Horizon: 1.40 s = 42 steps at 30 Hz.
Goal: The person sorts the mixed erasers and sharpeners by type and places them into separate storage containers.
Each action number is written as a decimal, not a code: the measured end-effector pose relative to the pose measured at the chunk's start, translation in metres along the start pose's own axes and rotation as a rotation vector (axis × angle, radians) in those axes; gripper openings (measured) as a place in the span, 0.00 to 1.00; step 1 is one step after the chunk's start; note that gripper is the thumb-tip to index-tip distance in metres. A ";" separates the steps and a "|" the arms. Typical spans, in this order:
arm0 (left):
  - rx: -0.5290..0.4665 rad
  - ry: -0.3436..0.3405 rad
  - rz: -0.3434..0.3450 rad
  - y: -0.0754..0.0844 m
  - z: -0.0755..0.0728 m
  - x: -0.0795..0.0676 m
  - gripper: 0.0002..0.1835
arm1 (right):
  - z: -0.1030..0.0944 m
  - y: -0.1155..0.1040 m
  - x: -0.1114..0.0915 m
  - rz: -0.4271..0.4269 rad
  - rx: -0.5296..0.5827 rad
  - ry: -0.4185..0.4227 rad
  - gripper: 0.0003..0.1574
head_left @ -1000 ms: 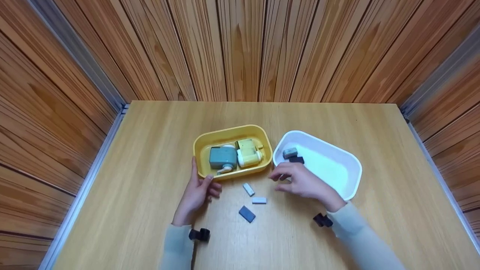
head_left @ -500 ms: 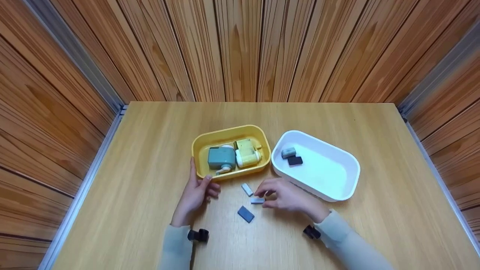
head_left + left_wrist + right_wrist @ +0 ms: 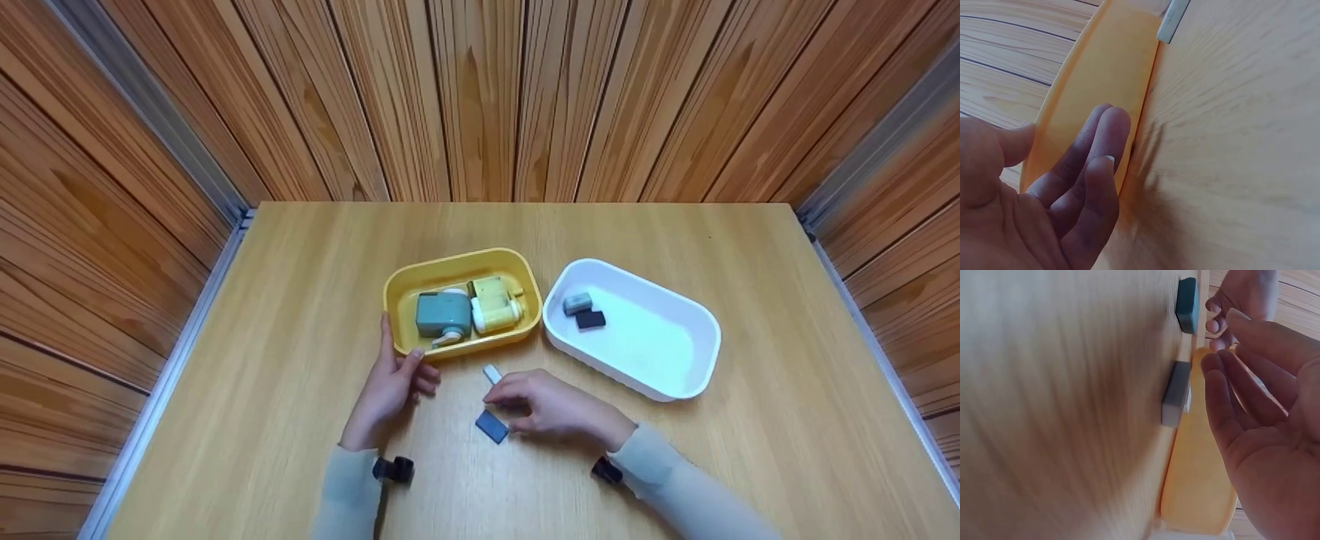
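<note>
My left hand rests at the near-left corner of the yellow bin, index finger along its side and thumb at the rim; the other fingers bend loosely. Inside the bin lie a teal pencil sharpener and a pale yellow one. Over the small eraser-like blocks hovers my right hand, thumb apart from the fingers and nothing between them in the right wrist view. A dark blue block lies by its fingertips, a white block just beyond them. The hand hides another white block.
Right of the yellow bin stands a white bin, holding a grey-green block and a black block at its left end. Wood-panel walls enclose the wooden table at the back and sides.
From beside the white bin, my right hand has moved left and toward me, over the blocks, covering one white block. My left hand stays at the yellow bin.
</note>
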<state>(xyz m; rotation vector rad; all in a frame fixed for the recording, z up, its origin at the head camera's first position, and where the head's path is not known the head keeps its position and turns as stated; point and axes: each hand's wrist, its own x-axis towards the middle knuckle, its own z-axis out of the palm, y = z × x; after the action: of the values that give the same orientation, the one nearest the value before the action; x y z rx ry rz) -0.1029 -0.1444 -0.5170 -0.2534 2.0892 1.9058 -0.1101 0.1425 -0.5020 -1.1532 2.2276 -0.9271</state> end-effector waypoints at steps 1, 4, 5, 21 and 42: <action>-0.002 0.001 -0.002 0.001 0.000 0.000 0.43 | 0.000 -0.001 0.001 -0.003 -0.009 -0.008 0.28; 0.002 0.006 0.006 0.002 -0.001 0.001 0.43 | 0.001 -0.001 0.003 -0.009 -0.040 -0.025 0.31; 0.004 0.007 0.011 0.002 -0.001 0.002 0.43 | 0.002 -0.002 0.004 -0.009 -0.049 -0.028 0.32; 0.009 0.004 -0.001 -0.002 -0.001 0.001 0.43 | 0.013 -0.001 0.014 0.030 -0.073 -0.084 0.28; -0.014 -0.006 0.016 -0.002 0.001 0.001 0.44 | 0.013 -0.004 0.012 0.017 -0.170 -0.057 0.23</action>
<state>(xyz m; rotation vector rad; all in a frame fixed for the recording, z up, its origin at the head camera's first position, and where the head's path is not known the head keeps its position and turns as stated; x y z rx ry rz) -0.1037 -0.1437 -0.5190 -0.2340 2.0810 1.9289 -0.1062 0.1263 -0.5089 -1.2161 2.3019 -0.7002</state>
